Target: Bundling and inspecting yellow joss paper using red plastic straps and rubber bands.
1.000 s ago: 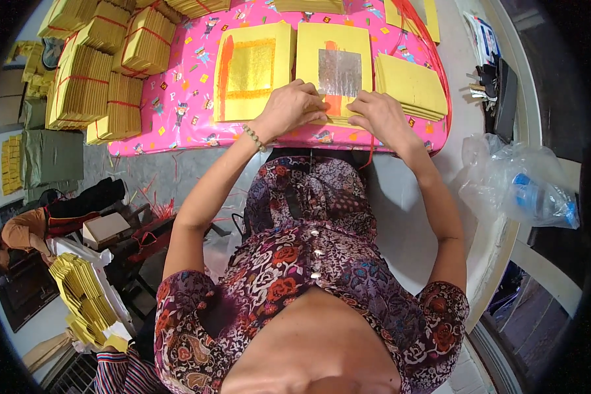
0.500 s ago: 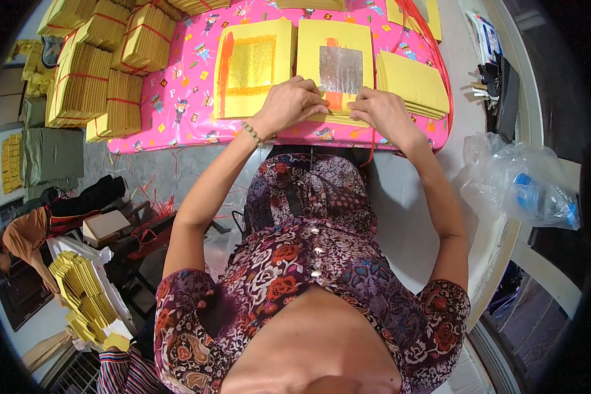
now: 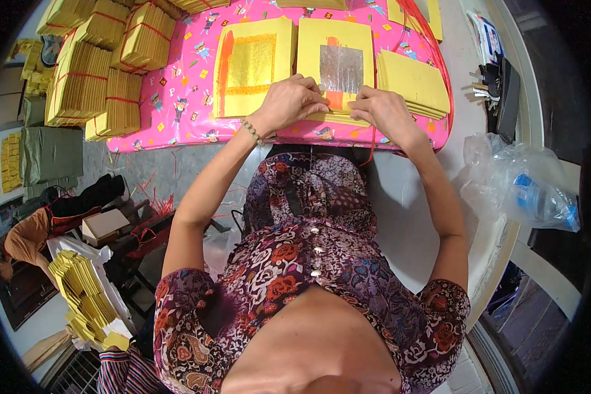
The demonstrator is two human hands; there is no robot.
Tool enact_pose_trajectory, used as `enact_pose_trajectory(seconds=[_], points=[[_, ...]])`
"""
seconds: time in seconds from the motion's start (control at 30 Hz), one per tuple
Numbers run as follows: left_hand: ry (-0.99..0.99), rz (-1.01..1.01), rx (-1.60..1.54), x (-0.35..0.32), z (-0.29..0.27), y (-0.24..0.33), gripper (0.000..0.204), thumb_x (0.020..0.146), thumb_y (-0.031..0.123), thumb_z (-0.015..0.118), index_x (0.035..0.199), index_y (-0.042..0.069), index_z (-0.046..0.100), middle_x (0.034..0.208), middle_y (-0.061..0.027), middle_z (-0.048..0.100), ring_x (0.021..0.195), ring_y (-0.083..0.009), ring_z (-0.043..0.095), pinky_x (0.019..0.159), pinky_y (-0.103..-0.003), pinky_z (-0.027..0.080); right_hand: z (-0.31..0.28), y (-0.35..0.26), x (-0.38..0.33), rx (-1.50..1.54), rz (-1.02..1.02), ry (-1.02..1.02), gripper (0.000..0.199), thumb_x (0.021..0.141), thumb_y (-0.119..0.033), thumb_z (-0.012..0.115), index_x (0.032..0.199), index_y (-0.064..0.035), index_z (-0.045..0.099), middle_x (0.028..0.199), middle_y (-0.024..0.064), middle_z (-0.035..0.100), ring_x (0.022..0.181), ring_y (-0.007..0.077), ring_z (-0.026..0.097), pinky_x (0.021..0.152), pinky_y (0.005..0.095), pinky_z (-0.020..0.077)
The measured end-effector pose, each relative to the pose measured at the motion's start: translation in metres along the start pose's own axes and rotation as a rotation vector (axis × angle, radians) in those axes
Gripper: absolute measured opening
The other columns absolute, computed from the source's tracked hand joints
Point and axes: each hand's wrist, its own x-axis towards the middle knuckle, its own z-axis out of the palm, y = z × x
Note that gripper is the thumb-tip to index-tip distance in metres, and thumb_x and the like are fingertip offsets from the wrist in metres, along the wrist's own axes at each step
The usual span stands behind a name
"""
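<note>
A stack of yellow paper sheets (image 3: 308, 52) lies before me, its top sheet bearing a silver foil square (image 3: 341, 69) and an orange-red stripe. At its near edge my left hand (image 3: 294, 103) pinches the paper from the left, fingers bent and closed. My right hand (image 3: 389, 115) grips the same edge from the right, thumb and fingers pressed together. The near edge looks folded up between them. Left of this stack lies another yellow paper stack (image 3: 285, 43), with a gold foil square (image 3: 253, 60). A stack of folded yellow paper (image 3: 414, 82) sits to the right.
Bundles of yellow paper (image 3: 79, 82) tied with red string rise at the left of the pink patterned table (image 3: 190, 79). Red strings (image 3: 430, 39) hang along its right side. A clear plastic bag (image 3: 505, 177) stands right. Lower left, a person's arm (image 3: 29, 236) reaches toward yellow papers (image 3: 79, 282).
Both my hands stay at the stack's near edge, with hardly any movement. The other person's arm at the left has shifted slightly.
</note>
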Motion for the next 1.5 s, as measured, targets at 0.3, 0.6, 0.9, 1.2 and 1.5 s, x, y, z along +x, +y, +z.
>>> enact_pose_trajectory(seconds=[0.3, 0.6, 0.9, 1.2, 1.5], points=[[-0.001, 0.002, -0.017, 0.0, 0.0, -0.001, 0.022, 0.08, 0.031, 0.07, 0.095, 0.017, 0.076, 0.089, -0.0018, 0.066, 0.082, -0.0208, 0.062, 0.071, -0.034, 0.051, -0.001, 0.0, 0.0, 0.019, -0.01, 0.006, 0.02, 0.081, -0.022, 0.067, 0.093, -0.0077, 0.073, 0.089, 0.0056, 0.064, 0.08, 0.0254, 0.064, 0.07, 0.0384, 0.0498], [0.063, 0.018, -0.013, 0.002, 0.002, -0.003, 0.023, 0.086, 0.034, 0.063, 0.087, 0.012, 0.072, 0.082, -0.006, 0.064, 0.078, -0.0274, 0.062, 0.066, -0.04, 0.051, 0.01, -0.02, 0.003, -0.191, -0.019, 0.14, 0.022, 0.084, -0.02, 0.064, 0.094, -0.0039, 0.053, 0.081, 0.0126, 0.059, 0.074, 0.031, 0.063, 0.063, 0.0422, 0.0495], [0.473, 0.111, 0.136, 0.01, -0.008, 0.029, 0.058, 0.075, 0.018, 0.072, 0.13, 0.015, 0.053, 0.127, -0.0136, 0.049, 0.116, -0.0349, 0.048, 0.096, -0.045, 0.043, -0.035, 0.013, 0.039, 0.03, -0.044, 0.133, 0.016, 0.091, -0.018, 0.055, 0.091, -0.003, 0.052, 0.083, 0.0201, 0.059, 0.078, 0.0409, 0.059, 0.066, 0.0484, 0.046], [0.302, 0.023, 0.189, 0.046, 0.019, 0.029, 0.076, 0.076, 0.027, 0.071, 0.141, 0.009, 0.036, 0.138, -0.0211, 0.037, 0.13, -0.0387, 0.034, 0.109, -0.047, 0.029, -0.041, 0.086, 0.127, 0.043, 0.109, 0.165, 0.025, 0.093, -0.021, 0.052, 0.102, 0.0014, 0.058, 0.097, 0.0213, 0.062, 0.094, 0.0394, 0.058, 0.081, 0.0465, 0.0459], [0.203, -0.064, 0.261, 0.063, 0.035, 0.002, 0.082, 0.081, 0.048, 0.063, 0.147, 0.015, 0.028, 0.146, -0.0248, 0.027, 0.136, -0.0418, 0.025, 0.112, -0.051, 0.022, -0.013, 0.116, 0.164, -0.09, 0.152, 0.096, 0.027, 0.092, -0.021, 0.053, 0.109, -0.001, 0.061, 0.108, 0.0188, 0.059, 0.102, 0.0377, 0.057, 0.086, 0.0486, 0.0458]])
